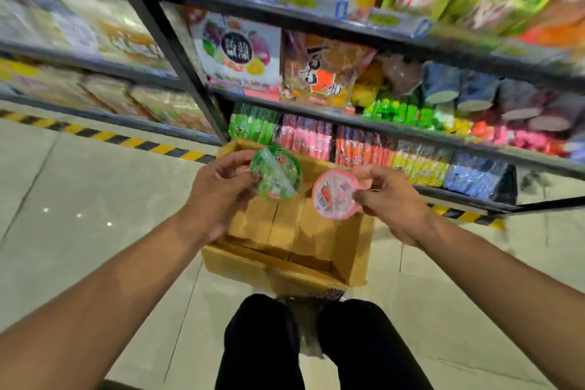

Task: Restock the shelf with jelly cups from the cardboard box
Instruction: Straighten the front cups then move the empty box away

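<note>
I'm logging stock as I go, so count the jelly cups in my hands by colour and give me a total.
Green jelly cup, held by the left hand: 1
Pink jelly cup, held by the right hand: 1
Total: 2

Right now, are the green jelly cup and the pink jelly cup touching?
Apart. The head view shows box cardboard between the green jelly cup and the pink jelly cup.

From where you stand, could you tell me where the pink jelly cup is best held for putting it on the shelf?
Probably by the rim, from its right side, as the right hand already does: it pinches the edge of the pink jelly cup with the round lid facing the camera. The rim flange gives the fingers a lip to grip. The left hand holds the green jelly cup likewise, from its left.
</note>
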Demonstrator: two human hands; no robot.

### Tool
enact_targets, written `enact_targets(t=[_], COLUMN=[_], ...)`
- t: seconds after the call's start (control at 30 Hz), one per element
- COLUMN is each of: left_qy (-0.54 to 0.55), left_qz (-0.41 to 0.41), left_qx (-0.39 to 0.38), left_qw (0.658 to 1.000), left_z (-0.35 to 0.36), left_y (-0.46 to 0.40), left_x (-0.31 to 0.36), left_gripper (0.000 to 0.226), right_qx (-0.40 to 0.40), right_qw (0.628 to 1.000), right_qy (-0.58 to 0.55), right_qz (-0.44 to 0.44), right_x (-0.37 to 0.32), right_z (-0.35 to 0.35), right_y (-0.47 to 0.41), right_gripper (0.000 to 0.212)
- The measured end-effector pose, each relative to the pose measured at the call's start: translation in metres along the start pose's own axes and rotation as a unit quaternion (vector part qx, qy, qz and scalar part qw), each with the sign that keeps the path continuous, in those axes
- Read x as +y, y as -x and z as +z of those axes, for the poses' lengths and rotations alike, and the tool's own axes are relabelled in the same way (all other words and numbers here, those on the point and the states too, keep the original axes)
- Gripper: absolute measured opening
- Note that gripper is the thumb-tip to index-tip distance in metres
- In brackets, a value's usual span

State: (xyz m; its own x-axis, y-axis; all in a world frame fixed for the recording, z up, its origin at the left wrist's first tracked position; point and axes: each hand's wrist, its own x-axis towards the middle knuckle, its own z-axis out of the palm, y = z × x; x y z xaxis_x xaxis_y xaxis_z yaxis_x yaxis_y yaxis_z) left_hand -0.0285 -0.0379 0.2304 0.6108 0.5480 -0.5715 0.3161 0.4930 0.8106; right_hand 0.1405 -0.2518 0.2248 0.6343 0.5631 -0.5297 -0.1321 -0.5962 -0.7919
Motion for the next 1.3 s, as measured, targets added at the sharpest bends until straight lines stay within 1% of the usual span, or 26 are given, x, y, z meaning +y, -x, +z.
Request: enact_targets(t=[0.07,0.13,0.27,0.37,0.43,0.5,0.6,0.73,0.87,1.0,1.07,1.2,1.3], left_qy=[0.019,0.038,0.082,0.124,0.141,0.143,0.173,0.197,0.219,0.241,0.237,0.222,0.214], left_qz=[-0.005,-0.014,-0.002,0.008,0.019,0.031,0.036,0.02,0.021,0.029,0.043,0.078,0.104], left_qx=[0.013,0.009,-0.013,-0.001,-0.02,-0.057,-0.086,-0.117,-0.147,-0.141,-0.138,-0.133,-0.108], left_qw=[1.0,0.999,0.997,0.992,0.99,0.988,0.981,0.973,0.964,0.96,0.961,0.963,0.965], left_z=[0.008,0.019,0.041,0.06,0.07,0.079,0.096,0.13,0.176,0.225,0.247,0.295,0.338], left_y=[0.03,0.057,0.103,0.128,0.142,0.152,0.163,0.178,0.196,0.216,0.225,0.24,0.256], left_x=[0.047,0.092,0.17,0.219,0.245,0.264,0.289,0.315,0.335,0.35,0.355,0.363,0.367], left_gripper=[0.029,0.031,0.035,0.028,0.026,0.033,0.042,0.038,0.035,0.026,0.028,0.04,0.026], right_qx=[0.02,0.04,0.054,0.085,0.093,0.091,0.088,0.104,0.112,0.112,0.099,0.079,0.051], right_qw=[0.997,0.99,0.976,0.963,0.947,0.924,0.898,0.882,0.873,0.87,0.869,0.869,0.867], right_qy=[-0.072,-0.136,-0.209,-0.255,-0.308,-0.372,-0.43,-0.453,-0.465,-0.469,-0.471,-0.468,-0.47], right_qz=[0.006,0.019,0.016,0.011,-0.007,-0.02,-0.043,-0.08,-0.094,-0.107,-0.119,-0.139,-0.161], right_x=[-0.048,-0.096,-0.173,-0.222,-0.246,-0.265,-0.285,-0.306,-0.316,-0.321,-0.321,-0.322,-0.322], right_z=[-0.02,-0.036,-0.07,-0.095,-0.111,-0.127,-0.152,-0.18,-0.218,-0.261,-0.286,-0.34,-0.383], right_y=[0.032,0.061,0.103,0.128,0.142,0.157,0.179,0.21,0.234,0.249,0.252,0.257,0.26], right_gripper=[0.034,0.034,0.035,0.034,0.031,0.029,0.031,0.026,0.029,0.03,0.029,0.027,0.031])
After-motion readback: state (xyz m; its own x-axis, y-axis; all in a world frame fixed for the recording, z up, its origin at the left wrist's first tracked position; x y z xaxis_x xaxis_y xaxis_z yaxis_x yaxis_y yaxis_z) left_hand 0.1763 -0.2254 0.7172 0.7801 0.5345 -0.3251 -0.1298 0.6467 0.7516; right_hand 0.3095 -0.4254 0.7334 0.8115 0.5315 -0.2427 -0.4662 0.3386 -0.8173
